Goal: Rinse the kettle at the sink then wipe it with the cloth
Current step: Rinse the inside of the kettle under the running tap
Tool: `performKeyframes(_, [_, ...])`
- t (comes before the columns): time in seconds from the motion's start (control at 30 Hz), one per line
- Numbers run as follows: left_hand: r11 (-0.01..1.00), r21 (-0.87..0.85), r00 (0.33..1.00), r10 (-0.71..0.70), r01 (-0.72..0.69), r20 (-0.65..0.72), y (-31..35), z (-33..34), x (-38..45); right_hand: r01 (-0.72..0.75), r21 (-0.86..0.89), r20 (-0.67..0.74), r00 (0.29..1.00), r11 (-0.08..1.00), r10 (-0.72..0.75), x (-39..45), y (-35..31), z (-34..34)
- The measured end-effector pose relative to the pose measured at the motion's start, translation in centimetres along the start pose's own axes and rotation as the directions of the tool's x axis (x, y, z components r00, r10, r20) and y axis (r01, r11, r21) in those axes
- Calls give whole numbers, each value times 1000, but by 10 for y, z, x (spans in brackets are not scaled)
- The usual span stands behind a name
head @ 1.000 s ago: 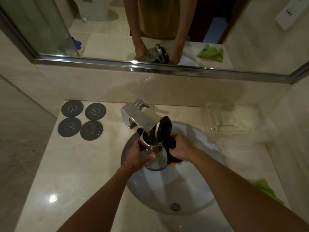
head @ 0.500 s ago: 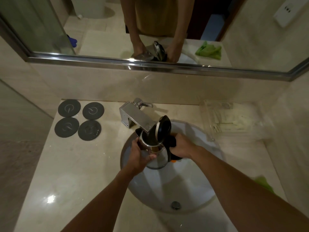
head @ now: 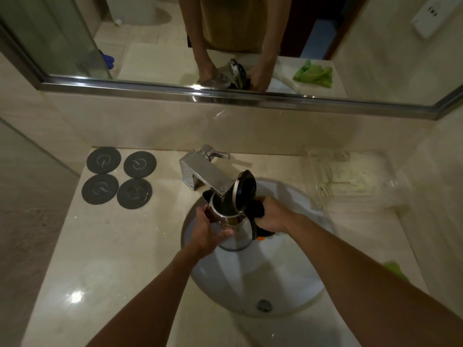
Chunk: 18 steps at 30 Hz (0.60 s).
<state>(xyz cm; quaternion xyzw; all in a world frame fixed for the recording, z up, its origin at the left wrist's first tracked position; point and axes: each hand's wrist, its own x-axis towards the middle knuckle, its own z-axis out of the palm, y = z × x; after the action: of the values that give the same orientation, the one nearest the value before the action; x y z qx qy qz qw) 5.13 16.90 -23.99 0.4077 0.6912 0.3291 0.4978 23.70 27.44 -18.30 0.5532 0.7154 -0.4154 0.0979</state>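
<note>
Little moved: kettle still under tap, lid up. Left hand wrapped round body; right hand clenched on handle, over sink.

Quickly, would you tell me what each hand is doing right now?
Left hand: closed on the kettle body near its rim.
Right hand: closed on the kettle's black handle.

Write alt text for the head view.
Both hands hold a steel kettle, lid open, under the faucet over the sink: left hand on its body, right hand on the handle. A green cloth lies on the counter at right.
</note>
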Motion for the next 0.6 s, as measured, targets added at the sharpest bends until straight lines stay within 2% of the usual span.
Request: performKeyframes(0.6, [1000,-12,1000,-11,11,12,-2,-1,3,-11,25,1,1000,1000,11,3,5,1])
